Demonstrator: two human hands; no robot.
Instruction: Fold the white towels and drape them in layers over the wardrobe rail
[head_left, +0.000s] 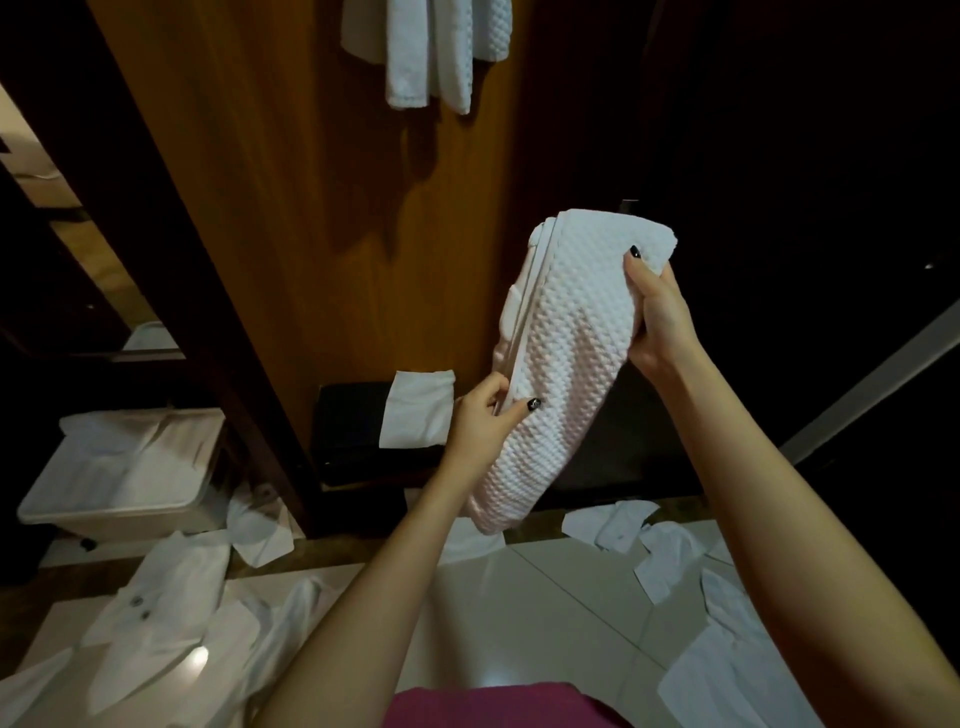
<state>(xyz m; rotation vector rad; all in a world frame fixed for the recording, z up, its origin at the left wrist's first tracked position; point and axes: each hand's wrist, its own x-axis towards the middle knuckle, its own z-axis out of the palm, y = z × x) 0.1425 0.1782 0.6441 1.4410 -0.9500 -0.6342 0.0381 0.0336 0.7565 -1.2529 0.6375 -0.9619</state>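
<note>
Towel (561, 364) is folded and held mid-air before the wardrobe: right hand (657, 317) clamps the top edge, left hand (483, 415) pinches the lower seam, probably to keep layers aligned. Hung towels (426, 47) above.

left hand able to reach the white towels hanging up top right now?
Probably not: the left hand pinches the folded white waffle-weave towel at its lower edge, the right hand gripping higher up. Nothing stands between it and the hanging white waffle towels, so the way looks free once released.
</note>
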